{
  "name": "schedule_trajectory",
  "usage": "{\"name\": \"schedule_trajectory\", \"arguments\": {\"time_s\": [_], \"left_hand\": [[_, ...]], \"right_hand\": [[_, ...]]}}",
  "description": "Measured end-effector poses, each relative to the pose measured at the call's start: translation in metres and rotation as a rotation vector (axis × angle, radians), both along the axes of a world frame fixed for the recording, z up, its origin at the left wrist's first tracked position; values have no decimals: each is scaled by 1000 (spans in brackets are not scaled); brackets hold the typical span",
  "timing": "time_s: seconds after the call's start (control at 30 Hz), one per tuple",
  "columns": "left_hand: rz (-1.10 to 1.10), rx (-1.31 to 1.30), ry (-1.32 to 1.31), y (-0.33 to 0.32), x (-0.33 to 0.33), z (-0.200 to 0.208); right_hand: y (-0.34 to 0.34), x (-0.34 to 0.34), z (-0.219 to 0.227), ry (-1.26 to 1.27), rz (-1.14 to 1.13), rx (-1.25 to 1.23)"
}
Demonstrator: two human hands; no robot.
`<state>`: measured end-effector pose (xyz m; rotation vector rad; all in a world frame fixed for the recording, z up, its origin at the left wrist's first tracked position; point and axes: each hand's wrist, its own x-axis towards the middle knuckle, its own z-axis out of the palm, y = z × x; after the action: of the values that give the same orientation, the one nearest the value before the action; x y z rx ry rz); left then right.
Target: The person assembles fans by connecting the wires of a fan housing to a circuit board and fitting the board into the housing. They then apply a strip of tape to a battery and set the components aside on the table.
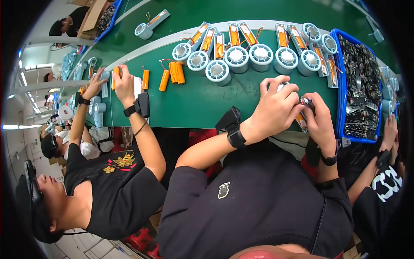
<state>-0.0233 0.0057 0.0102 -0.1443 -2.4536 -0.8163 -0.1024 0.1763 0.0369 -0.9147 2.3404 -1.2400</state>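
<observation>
My left hand (276, 105) is closed over a pale blue-grey fan unit, its fingers curled across the round head. Most of that unit is hidden; its handle (301, 122), with an orange cell and a printed label, shows between my hands. In my right hand (321, 118), thumb and fingers pinch a small dark part (308, 102) beside red wiring. The two hands meet close together above the green table's near edge. Beyond them stand similar fan units, one with a white-centred head (286, 60), handles pointing away.
A blue bin (340, 86) full of black circuit boards stands to my right. Orange battery cells (176, 72) lie at left on the green table (185, 105). A co-worker at left handles an orange cell (115, 77); another person's hands (390, 134) show at far right.
</observation>
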Motion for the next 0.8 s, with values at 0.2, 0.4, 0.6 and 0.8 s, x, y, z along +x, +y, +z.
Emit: {"name": "schedule_trajectory", "arguments": {"time_s": [0.2,0.4,0.6,0.8], "left_hand": [[-18,2,-14,-3,4,5],[-51,-162,-1,-10,12,11],[3,-261,-41,-4,15,20],[-105,-419,-178,-6,9,45]], "right_hand": [[9,6,-6,-90,99,-75],[18,4,-18,-13,137,-117],[7,10,-12,2,88,-103],[8,14,-16,99,7,-62]]}}
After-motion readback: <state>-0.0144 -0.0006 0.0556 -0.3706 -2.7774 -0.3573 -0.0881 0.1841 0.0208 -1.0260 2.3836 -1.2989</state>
